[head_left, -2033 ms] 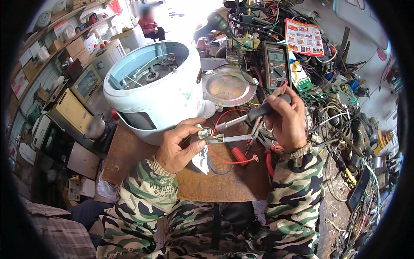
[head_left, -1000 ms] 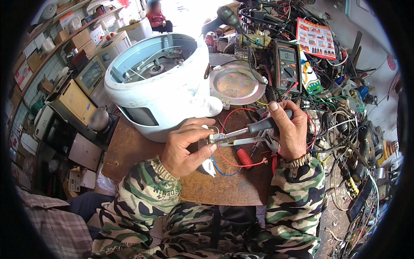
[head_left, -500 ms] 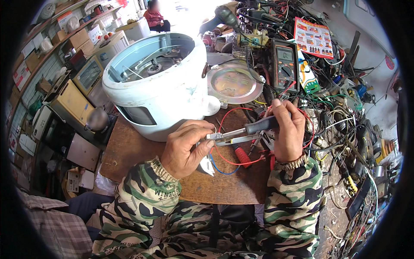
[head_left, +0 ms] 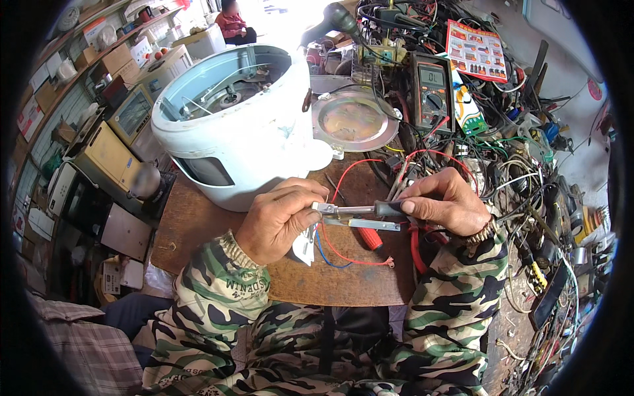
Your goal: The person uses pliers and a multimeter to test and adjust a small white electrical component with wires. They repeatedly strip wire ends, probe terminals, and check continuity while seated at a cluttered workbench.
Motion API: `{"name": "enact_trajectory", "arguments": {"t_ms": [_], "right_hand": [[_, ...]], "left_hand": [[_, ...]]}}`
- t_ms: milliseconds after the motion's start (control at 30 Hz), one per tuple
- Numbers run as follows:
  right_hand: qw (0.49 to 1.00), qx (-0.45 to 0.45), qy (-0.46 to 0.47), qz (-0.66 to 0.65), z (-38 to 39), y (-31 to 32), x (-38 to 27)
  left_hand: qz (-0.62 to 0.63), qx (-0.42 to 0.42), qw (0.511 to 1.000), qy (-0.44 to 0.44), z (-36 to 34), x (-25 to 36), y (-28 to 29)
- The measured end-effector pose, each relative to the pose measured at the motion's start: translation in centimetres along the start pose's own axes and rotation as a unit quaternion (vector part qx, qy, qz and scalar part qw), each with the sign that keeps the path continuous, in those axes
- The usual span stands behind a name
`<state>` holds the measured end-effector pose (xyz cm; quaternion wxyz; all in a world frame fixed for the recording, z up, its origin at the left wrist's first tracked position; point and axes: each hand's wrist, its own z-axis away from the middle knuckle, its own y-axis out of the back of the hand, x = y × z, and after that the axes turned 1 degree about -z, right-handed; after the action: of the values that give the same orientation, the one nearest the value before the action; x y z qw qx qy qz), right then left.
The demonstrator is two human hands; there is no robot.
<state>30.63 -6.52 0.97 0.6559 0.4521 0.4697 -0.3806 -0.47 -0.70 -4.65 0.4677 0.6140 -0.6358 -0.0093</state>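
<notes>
My left hand (head_left: pixel 276 221) pinches a small pale part (head_left: pixel 323 208) between thumb and fingers. A white piece (head_left: pixel 304 247) hangs below those fingers, with a red wire (head_left: pixel 350 256) and a blue wire (head_left: pixel 328 257) beside it. In my right hand (head_left: pixel 452 203) is a screwdriver (head_left: pixel 389 208) with a dark grey handle, held nearly level by the handle's end. Its metal shaft points left and reaches the pale part; the tip cannot be made out. Just below the shaft extends a flat metal strip (head_left: pixel 373 224). A red-handled tool (head_left: pixel 371 239) lies on the wooden tabletop (head_left: pixel 337 287) beneath.
A white drum-shaped appliance housing (head_left: pixel 244 142) stands at the far left of the tabletop. Behind my hands lies a round metal plate (head_left: pixel 353 122), with a multimeter (head_left: pixel 432 92) to its right. Tangled cables (head_left: pixel 522 178) crowd the right side. A person (head_left: pixel 234 25) sits in the background.
My right hand has come lower and further right, its grip now at the handle's end. The screwdriver has swung to nearly level. The view has shifted slightly.
</notes>
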Motion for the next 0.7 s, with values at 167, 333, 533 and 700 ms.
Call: {"name": "enact_trajectory", "arguments": {"t_ms": [167,333,533,700], "right_hand": [[0.991,-0.008,0.085,0.106,-0.6,-0.8,1.1],[0.951,0.054,0.193,0.236,-0.9,-1.5,1.0],[0.891,0.101,0.317,0.309,-1.3,-1.7,1.9],[0.854,0.148,0.351,0.353,-1.1,-2.7,1.8]], "left_hand": [[0.005,-0.019,1.000,-0.010,-0.5,-0.3,-0.6],[-0.008,0.003,1.000,0.003,-0.3,0.1,0.1],[-0.003,0.004,1.000,-0.002,-0.3,-0.2,0.1],[0.015,-0.007,1.000,0.019,-0.1,-0.4,0.6]]}}
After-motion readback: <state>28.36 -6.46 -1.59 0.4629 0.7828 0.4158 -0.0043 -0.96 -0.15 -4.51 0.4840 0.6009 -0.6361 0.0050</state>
